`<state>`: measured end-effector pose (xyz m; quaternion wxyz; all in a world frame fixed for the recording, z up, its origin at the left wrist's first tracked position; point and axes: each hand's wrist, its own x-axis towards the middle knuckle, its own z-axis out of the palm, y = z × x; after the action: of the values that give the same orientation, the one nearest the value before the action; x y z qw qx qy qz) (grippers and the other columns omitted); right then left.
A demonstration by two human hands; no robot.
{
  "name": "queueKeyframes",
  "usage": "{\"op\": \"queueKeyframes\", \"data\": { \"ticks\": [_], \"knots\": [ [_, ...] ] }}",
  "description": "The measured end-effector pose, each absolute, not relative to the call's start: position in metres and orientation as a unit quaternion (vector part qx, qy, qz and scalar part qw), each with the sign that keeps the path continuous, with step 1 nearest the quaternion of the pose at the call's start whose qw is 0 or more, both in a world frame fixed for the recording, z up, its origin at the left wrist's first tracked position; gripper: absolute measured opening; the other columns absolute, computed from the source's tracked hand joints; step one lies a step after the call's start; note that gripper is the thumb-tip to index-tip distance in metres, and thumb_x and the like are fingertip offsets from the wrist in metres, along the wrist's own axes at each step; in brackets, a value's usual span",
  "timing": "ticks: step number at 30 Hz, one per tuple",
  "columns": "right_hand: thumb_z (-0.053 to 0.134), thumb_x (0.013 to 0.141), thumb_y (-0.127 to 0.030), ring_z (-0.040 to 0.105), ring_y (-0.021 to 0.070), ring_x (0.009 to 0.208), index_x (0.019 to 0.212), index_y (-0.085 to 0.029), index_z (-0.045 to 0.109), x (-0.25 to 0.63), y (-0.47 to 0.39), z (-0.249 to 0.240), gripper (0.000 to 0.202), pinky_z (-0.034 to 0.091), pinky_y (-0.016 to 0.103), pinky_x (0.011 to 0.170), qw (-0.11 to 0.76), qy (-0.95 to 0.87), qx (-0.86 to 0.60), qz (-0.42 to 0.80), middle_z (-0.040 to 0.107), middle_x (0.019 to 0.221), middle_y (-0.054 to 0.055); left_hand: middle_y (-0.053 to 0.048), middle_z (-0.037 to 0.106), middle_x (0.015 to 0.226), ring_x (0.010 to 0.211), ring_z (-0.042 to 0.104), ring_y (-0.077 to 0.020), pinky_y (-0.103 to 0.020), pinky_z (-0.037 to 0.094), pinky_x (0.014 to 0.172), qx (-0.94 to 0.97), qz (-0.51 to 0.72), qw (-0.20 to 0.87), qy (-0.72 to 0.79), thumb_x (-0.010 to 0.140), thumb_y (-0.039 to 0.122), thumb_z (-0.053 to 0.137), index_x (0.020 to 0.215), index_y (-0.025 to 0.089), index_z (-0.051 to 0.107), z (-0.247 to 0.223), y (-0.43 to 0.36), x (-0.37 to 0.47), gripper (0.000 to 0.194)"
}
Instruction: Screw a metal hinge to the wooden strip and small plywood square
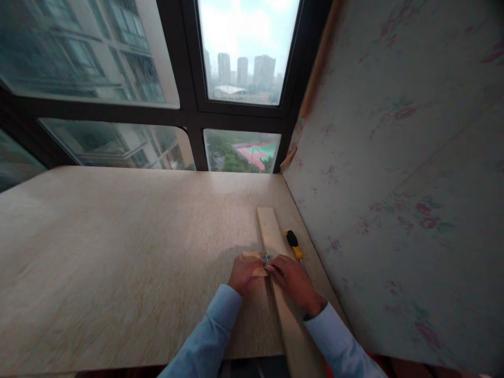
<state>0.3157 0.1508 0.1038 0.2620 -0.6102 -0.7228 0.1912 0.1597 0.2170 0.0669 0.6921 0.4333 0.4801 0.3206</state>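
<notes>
Both hands' fingers, left (244, 273) and right (291, 277), are pinching at a small metal piece (266, 259) on the long board (275, 233).

Opens wide leftward over the surface (118, 252); narrows rightward, blocked by a black-and-yellow screwdriver (294, 244), then a flowered wall (394, 157).

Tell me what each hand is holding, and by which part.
The left hand holds the small wood block at its left side. The right hand has its fingertips at the near end of the metal piece; whether gripped, I cannot tell.
</notes>
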Motion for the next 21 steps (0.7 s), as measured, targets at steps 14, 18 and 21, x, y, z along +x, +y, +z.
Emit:
{"op": "queueKeyframes", "data": {
  "ticks": [14, 18, 21],
  "knots": [
    [0.053, 0.090, -0.035, 0.063, 0.0264, 0.096, 0.102, -0.018, 0.068, 0.367, 0.162, 0.097, 0.026, 0.048, 0.039, 0.086, 0.367, -0.570, -0.729, 0.094, 0.067, 0.106, 0.015, -0.011, 0.077, 0.092, 0.088, 0.073, -0.0291, -0.040, 0.060, 0.075, 0.319, 0.331, 0.742, 0.489, 0.054, 0.018, 0.082, 0.083, 0.015, 0.072, 0.078, 0.215, 0.161, 0.031],
    [0.072, 0.070, -0.030, 0.062, 0.0274, 0.092, 0.093, -0.020, 0.068, 0.386, 0.170, 0.083, 0.025, 0.047, 0.037, 0.081, 0.372, -0.511, -0.764, 0.131, 0.070, 0.100, 0.014, -0.011, 0.077, 0.092, 0.089, 0.073, -0.0296, -0.042, 0.060, 0.078, 0.323, 0.331, 0.738, 0.492, 0.054, 0.021, 0.085, 0.083, 0.015, 0.072, 0.076, 0.215, 0.161, 0.032],
    [0.076, 0.061, -0.027, 0.061, 0.0232, 0.079, 0.073, -0.022, 0.065, 0.389, 0.173, 0.079, 0.017, 0.045, 0.031, 0.069, 0.409, -0.476, -0.748, 0.217, 0.069, 0.080, 0.007, -0.011, 0.077, 0.092, 0.089, 0.073, -0.0289, -0.041, 0.060, 0.077, 0.324, 0.335, 0.747, 0.474, 0.055, 0.022, 0.085, 0.086, 0.014, 0.072, 0.076, 0.214, 0.160, 0.034]
  ]
}}
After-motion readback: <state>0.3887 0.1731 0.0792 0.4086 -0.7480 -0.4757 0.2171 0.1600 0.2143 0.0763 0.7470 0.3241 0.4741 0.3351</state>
